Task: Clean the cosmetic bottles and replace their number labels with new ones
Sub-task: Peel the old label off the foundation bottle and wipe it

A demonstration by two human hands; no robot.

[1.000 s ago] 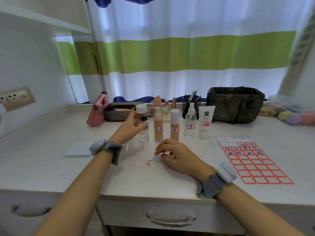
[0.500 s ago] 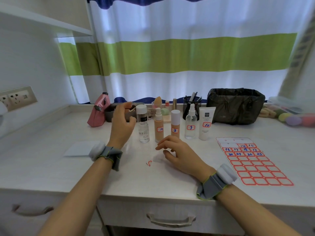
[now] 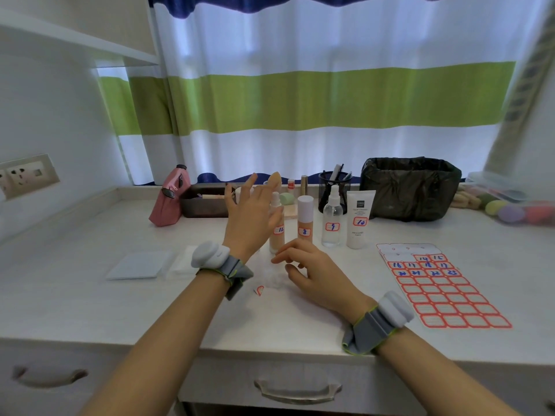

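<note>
Left hand [image 3: 249, 214] lifted off clear bottle, now raised, fingers spread.

**Colours on the tabletop**

The curtain [image 3: 315, 94] is white with a broad green band and a navy top edge. The label sheet [image 3: 444, 292] shows a red-bordered grid, its upper cells numbered in blue. Two bottles [image 3: 304, 225] hold beige liquid; the spray bottle [image 3: 332, 223] is clear, the tube [image 3: 359, 219] white. The pouch [image 3: 168, 199] is pink, the bin bag [image 3: 411, 187] black, the tabletop [image 3: 90, 295] pale whitish-grey.
</note>
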